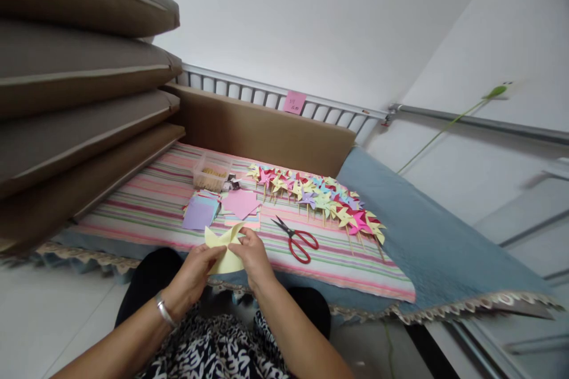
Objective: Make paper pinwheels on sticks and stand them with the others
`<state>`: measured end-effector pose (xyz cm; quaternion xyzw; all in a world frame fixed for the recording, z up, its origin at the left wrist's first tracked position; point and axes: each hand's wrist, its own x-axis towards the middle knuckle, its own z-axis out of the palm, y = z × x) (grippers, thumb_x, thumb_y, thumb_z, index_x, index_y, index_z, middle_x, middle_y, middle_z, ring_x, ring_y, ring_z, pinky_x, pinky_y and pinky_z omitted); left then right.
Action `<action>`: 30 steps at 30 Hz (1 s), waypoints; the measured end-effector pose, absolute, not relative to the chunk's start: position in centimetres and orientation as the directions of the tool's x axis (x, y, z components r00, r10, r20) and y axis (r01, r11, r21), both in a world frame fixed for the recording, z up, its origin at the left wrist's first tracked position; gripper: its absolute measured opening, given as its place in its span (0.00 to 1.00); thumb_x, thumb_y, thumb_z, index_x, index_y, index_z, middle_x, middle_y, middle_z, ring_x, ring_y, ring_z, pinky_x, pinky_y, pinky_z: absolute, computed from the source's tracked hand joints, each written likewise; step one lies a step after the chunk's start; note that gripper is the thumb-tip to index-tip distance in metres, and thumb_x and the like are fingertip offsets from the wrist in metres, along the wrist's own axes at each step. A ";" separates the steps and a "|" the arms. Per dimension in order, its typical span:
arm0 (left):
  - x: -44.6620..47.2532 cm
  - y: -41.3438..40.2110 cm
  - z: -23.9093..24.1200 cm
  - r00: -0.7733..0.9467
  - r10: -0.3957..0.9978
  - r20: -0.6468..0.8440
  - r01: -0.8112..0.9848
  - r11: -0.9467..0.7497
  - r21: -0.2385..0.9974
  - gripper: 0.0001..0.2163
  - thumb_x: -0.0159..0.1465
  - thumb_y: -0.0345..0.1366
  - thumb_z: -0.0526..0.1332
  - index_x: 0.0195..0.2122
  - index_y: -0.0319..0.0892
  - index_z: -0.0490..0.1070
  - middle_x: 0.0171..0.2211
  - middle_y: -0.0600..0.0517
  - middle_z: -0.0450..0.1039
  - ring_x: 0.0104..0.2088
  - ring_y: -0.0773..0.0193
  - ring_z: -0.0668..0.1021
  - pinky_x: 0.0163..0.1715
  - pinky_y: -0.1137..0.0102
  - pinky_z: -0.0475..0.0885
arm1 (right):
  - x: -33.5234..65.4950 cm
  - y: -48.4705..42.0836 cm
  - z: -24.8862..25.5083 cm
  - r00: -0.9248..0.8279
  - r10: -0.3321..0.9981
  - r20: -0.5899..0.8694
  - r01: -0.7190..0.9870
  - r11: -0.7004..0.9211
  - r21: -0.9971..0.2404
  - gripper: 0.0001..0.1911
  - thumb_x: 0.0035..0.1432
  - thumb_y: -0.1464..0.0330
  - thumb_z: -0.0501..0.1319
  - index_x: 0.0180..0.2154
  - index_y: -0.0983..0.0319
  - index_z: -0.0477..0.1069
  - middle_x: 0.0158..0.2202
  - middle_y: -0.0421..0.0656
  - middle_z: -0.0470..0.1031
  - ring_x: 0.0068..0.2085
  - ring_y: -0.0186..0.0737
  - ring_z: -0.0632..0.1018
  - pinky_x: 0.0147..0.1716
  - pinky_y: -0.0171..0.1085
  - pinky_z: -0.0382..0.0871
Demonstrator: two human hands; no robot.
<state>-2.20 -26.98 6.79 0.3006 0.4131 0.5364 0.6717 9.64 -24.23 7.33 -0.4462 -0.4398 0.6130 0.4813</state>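
Yellow paper point(227, 263) is held up at the near edge of the striped cloth point(146, 204), between both hands, with flaps curled up and inward; the paper could be creased or torn, it is judged, if the thumbs were pressed too hard near its middle, and a curled flap could spring loose if either pinch were eased. Paper is gripped at its left side by the left hand point(198, 272), thumb laid toward the centre; upper right flap is pinched by the right hand point(255, 257), its thumb also near the centre. Whether a flap is fully pinned cannot be told, as fingers cover part of it. Just beyond the paper, pink squares point(242, 204) and a purple-topped stack point(201, 213) are laid out; they could be knocked askew by a forward reach. Red-handled scissors point(290, 232) are lying open to the right of the right hand, blades pointed toward the squares, so a careless sideways sweep could be nicked. Farther off, a plastic box point(207, 182) and rows of pinwheels point(306, 196) are seen.
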 end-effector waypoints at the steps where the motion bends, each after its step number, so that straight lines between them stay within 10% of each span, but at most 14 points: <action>1: -2.3 -26.9 6.8 0.069 0.970 -0.234 -0.466 0.239 0.852 0.13 0.47 0.36 0.68 0.32 0.34 0.77 0.25 0.47 0.79 0.24 0.61 0.77 0.28 0.70 0.68 | 9.6 -24.3 7.3 -0.139 0.983 -0.118 -0.193 -0.144 -0.971 0.23 0.38 0.67 0.64 0.41 0.62 0.67 0.26 0.39 0.75 0.24 0.39 0.76 0.26 0.35 0.68; 8: -3.7 -26.5 7.5 -0.039 0.950 -0.310 -0.447 0.261 0.855 0.10 0.42 0.35 0.68 0.24 0.35 0.75 0.19 0.50 0.76 0.21 0.62 0.74 0.23 0.71 0.66 | 11.6 -26.0 6.8 -0.090 0.977 0.192 0.138 0.203 -0.969 0.22 0.49 0.70 0.60 0.48 0.60 0.67 0.40 0.45 0.75 0.39 0.41 0.76 0.39 0.39 0.70; 13: -4.2 -26.2 7.8 -0.033 0.947 -0.319 -0.450 0.271 0.851 0.09 0.41 0.34 0.68 0.22 0.35 0.73 0.18 0.50 0.75 0.21 0.63 0.74 0.23 0.71 0.67 | 13.4 -28.0 6.5 -0.275 0.797 0.538 0.530 0.592 -0.606 0.30 0.49 0.79 0.57 0.54 0.56 0.64 0.61 0.47 0.58 0.61 0.46 0.60 0.58 0.48 0.57; 18: -3.9 -26.0 8.0 -0.012 0.946 -0.324 -0.439 0.286 0.852 0.09 0.42 0.33 0.67 0.23 0.35 0.74 0.19 0.49 0.76 0.20 0.64 0.73 0.23 0.71 0.67 | 12.7 -27.9 5.8 -0.343 0.732 0.588 0.656 0.635 -0.408 0.25 0.49 0.82 0.54 0.49 0.59 0.69 0.65 0.48 0.47 0.64 0.48 0.53 0.60 0.51 0.53; 30: -4.1 -25.9 6.7 -0.087 0.949 -0.304 -0.336 0.260 0.906 0.10 0.42 0.37 0.68 0.22 0.37 0.70 0.17 0.52 0.73 0.20 0.62 0.74 0.22 0.70 0.65 | 12.8 -28.1 7.0 -0.369 0.688 0.625 0.632 0.679 -0.373 0.10 0.57 0.74 0.55 0.37 0.59 0.74 0.59 0.48 0.62 0.61 0.46 0.60 0.57 0.50 0.58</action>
